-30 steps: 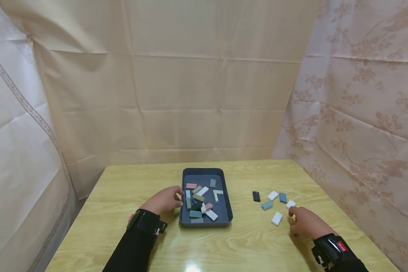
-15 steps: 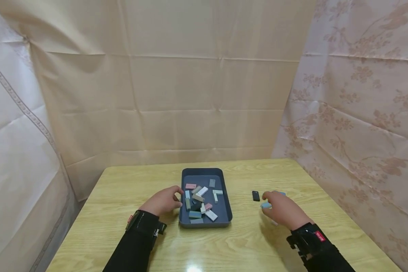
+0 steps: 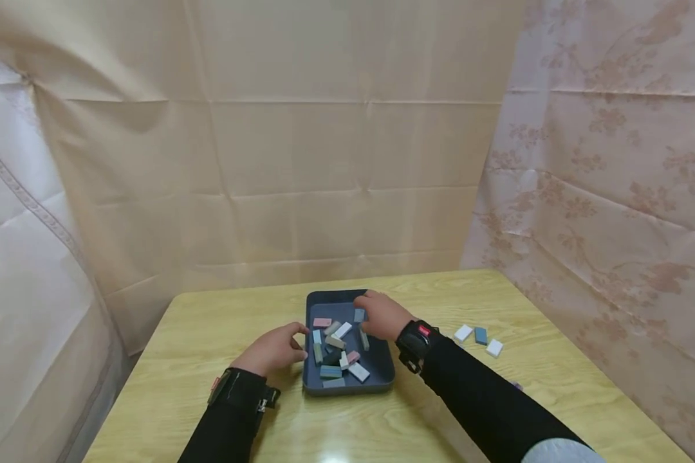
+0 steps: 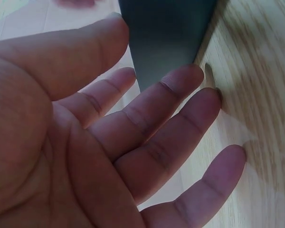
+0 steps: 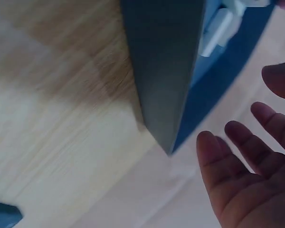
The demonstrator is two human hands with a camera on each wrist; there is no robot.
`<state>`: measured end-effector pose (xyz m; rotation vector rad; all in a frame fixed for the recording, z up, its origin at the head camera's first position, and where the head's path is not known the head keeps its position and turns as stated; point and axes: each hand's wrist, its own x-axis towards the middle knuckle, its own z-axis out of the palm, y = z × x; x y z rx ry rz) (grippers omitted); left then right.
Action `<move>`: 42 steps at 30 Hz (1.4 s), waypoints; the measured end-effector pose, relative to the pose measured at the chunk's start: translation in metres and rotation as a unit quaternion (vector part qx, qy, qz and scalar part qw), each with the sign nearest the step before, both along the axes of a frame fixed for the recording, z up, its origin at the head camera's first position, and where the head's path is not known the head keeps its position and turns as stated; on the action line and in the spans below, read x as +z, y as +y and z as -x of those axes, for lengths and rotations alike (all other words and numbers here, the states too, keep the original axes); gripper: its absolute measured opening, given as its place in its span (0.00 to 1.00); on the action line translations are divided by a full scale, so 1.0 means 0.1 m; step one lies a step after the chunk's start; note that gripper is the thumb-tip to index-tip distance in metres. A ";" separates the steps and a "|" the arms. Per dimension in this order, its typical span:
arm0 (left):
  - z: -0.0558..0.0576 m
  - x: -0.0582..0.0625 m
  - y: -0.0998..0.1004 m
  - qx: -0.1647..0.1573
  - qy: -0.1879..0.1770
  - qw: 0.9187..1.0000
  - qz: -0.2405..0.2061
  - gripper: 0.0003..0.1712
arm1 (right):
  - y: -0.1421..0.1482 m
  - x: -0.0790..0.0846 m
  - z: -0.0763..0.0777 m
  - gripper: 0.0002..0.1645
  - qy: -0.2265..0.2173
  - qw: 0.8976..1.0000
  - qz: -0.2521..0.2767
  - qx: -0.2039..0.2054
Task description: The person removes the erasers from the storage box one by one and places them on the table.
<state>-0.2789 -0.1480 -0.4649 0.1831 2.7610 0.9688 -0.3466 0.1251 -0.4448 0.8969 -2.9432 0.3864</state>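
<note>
A dark blue-grey tray (image 3: 347, 388) holds several small rectangular blocks, among them a pink block (image 3: 322, 322), a white block (image 3: 359, 372) and a blue block (image 3: 331, 372). My left hand (image 3: 271, 350) is at the tray's left wall, fingers loosely bent and nothing between them in the left wrist view. Over the tray's right side reaches my right hand (image 3: 382, 316), its fingertips above the inside. In the right wrist view its thumb (image 5: 279, 80) and fingers stand apart with nothing visible between them. The hand hides part of the tray's right rim.
Right of the tray on the wooden table (image 3: 220, 321) lie a white block (image 3: 463, 332), a blue block (image 3: 481, 335) and another white block (image 3: 494, 348). My right sleeve (image 3: 475, 386) covers the table in front of them. Cloth hangs behind the table and along both sides.
My right hand has moved left from the loose blocks on the table to above the tray. My left hand has stayed at the tray's left wall.
</note>
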 end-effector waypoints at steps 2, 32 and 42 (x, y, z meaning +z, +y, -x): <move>-0.01 0.00 0.00 0.002 0.001 1.000 0.001 0.26 | -0.11 -0.05 0.09 0.27 -0.011 1.000 -0.027 0.005; -0.02 0.00 0.04 0.000 -0.008 1.000 -0.004 0.27 | -0.08 -0.06 0.32 0.06 0.016 1.000 -0.007 0.025; 0.00 0.06 0.02 -0.009 0.004 1.000 0.006 0.26 | 1.13 -0.01 0.51 0.13 0.022 0.998 0.044 -0.051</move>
